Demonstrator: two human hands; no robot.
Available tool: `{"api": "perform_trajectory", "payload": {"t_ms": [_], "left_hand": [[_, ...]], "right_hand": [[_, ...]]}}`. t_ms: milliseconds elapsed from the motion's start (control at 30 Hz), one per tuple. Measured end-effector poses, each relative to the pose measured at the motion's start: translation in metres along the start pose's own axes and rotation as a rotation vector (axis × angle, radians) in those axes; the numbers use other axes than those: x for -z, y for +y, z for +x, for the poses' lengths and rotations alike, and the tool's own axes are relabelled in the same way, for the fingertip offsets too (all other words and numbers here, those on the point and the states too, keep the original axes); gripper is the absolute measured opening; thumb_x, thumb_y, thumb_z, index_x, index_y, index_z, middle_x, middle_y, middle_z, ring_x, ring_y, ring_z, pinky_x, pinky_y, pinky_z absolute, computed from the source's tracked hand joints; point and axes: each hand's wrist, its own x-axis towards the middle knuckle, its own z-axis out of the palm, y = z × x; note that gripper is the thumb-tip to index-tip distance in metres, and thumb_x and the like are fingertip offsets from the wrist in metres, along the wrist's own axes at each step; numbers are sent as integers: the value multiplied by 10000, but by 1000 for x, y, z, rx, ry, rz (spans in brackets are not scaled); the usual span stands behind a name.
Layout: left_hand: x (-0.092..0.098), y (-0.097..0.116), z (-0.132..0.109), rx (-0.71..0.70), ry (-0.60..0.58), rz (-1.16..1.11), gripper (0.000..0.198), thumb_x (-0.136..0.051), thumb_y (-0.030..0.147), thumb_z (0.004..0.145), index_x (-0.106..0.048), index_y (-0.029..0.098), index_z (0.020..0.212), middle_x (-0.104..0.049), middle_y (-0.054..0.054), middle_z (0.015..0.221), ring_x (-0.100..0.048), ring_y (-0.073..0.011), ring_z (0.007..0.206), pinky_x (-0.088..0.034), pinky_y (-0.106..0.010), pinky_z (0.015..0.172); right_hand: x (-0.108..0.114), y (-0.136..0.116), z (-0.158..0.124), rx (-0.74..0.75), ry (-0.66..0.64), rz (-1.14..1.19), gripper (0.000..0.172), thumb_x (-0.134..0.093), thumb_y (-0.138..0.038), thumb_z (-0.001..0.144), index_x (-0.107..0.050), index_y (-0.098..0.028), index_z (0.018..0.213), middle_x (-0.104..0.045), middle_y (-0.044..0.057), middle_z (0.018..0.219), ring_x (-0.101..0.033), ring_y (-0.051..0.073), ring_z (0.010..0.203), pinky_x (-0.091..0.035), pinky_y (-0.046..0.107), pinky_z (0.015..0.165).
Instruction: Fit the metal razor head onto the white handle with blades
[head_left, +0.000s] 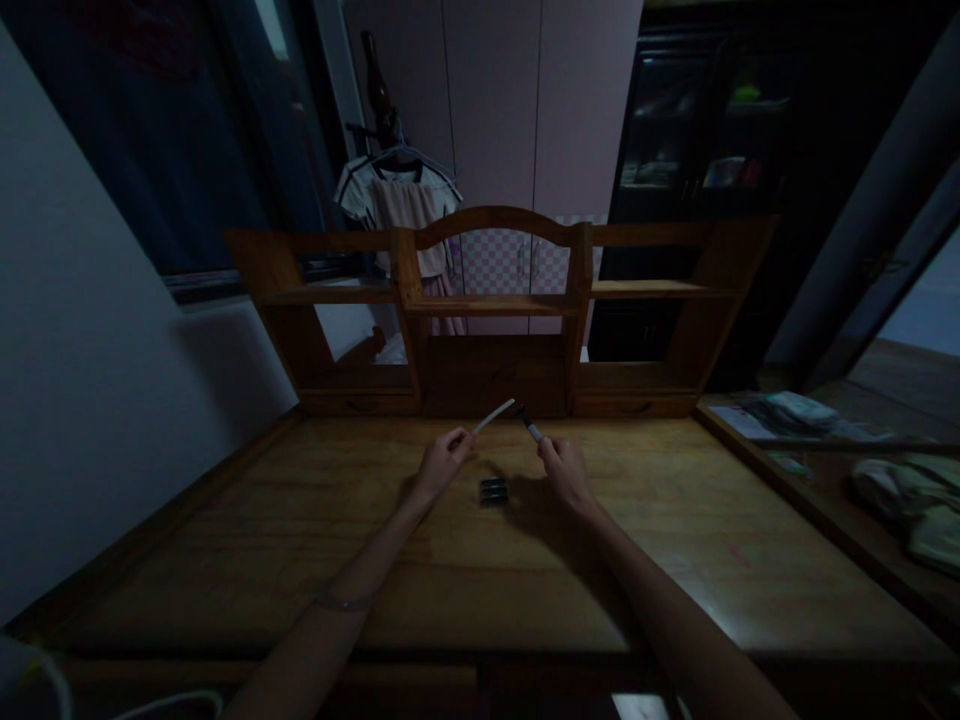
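Both my arms reach out over a wooden desk (300,540). My left hand (441,462) is closed around the lower end of a thin white stick-like piece (495,415) that slants up to the right. My right hand (564,468) is closed around a short dark pen-like piece (529,425) with a pale band, slanting up to the left. The two tips nearly meet above the desk. A small dark ridged object (493,490) lies on the desk between and just below my hands.
A wooden shelf unit (495,300) stands along the desk's far edge. Clothes on a hanger (397,200) hang behind it, before pale cupboard doors. Papers and cloth (795,415) lie on a surface at the right. A white cable (172,700) shows at the bottom left.
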Motion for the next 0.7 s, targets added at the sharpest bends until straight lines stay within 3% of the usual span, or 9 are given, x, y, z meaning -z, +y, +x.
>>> {"api": "perform_trajectory", "payload": {"t_ms": [367, 467, 700], "left_hand": [[0, 2, -1, 34, -11, -15, 402, -444, 507, 838, -604, 163, 706, -544, 8, 620, -480, -132, 593, -349, -212, 544], [0, 0, 0, 17, 20, -15, 400, -445, 502, 841, -605, 162, 701, -558, 4, 639, -503, -136, 621, -364, -213, 565], [-4, 5, -2, -22, -28, 2, 393, -463, 493, 838, -606, 155, 698, -588, -2, 658, -521, -138, 637, -385, -217, 607]], "right_hand": [[0, 0, 0, 47, -3, -18, 447, -339, -404, 859, -524, -144, 545, -452, 2, 501, -408, 106, 490, -182, 250, 481], [0, -1, 0, 49, -3, -20, 447, -339, -404, 861, -524, -147, 545, -455, 0, 499, -411, 106, 484, -183, 250, 482], [2, -3, -1, 63, -12, -25, 451, -337, -411, 871, -536, -152, 559, -470, 5, 505, -420, 113, 491, -192, 249, 482]]}}
